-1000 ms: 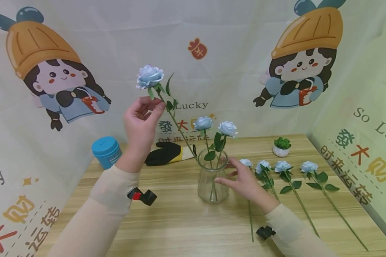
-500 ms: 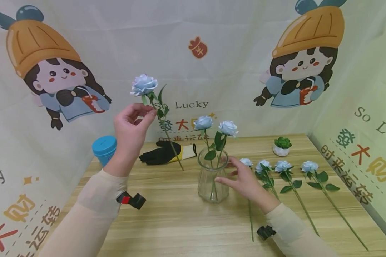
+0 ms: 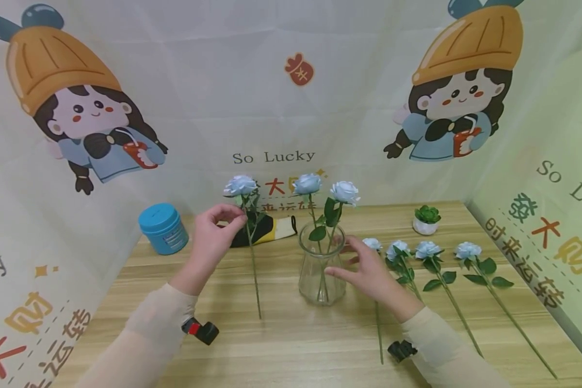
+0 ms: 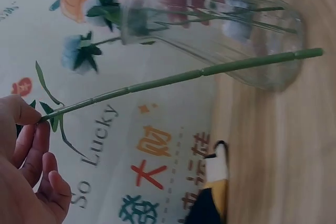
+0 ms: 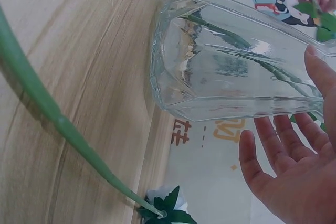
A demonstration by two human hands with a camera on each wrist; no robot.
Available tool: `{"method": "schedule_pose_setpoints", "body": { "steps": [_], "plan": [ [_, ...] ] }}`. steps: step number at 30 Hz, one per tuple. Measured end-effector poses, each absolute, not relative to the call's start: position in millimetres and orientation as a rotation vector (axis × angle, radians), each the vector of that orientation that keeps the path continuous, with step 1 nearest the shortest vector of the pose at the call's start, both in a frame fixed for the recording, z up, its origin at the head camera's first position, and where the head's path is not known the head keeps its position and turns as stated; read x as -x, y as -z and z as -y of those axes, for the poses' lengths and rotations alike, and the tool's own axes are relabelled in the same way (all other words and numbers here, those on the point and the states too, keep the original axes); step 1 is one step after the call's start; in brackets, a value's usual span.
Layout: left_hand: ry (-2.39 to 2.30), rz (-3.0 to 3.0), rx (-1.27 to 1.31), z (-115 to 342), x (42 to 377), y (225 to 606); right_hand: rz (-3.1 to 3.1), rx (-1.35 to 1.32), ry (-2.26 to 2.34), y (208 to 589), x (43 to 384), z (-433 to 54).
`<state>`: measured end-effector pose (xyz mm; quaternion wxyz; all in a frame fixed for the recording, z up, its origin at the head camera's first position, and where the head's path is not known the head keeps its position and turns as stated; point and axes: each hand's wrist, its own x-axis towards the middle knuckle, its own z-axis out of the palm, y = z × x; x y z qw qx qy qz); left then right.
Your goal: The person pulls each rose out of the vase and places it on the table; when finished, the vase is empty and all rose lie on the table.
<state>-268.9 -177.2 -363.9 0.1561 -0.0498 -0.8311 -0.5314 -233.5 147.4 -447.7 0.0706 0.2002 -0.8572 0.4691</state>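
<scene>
In the head view my left hand (image 3: 212,240) pinches a pale blue rose (image 3: 241,186) by the upper stem, between thumb and fingertips. The rose stands nearly upright, its green stem hanging down to the left of a clear glass vase (image 3: 310,283). The left wrist view shows the stem's bare lower end (image 4: 310,53) apart from the hand. Two blue roses (image 3: 306,184) stand in the vase. My right hand (image 3: 375,275) holds the vase's right side loosely, thumb in front and fingers behind; the right wrist view shows the little finger away from the glass (image 5: 210,77).
Several blue roses (image 3: 427,250) lie on the wooden table (image 3: 291,350) at the right. A small potted succulent (image 3: 425,220) stands behind them. At the back left are a blue-lidded tub (image 3: 163,229) and a black and yellow glove (image 3: 267,231). Printed cloth hangs behind.
My left hand first moved left with the rose, away from the vase, then lowered it and came back slightly right; the stem now hangs more upright. My right hand has stayed at the vase.
</scene>
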Motion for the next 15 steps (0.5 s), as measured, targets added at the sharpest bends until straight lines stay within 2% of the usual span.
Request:
{"method": "schedule_pose_setpoints", "body": {
  "steps": [15],
  "plan": [
    [1.525,2.621,0.073,184.7,269.5,434.1,2.583,-0.605,-1.415,447.3,233.5,-147.7]
  ]
}}
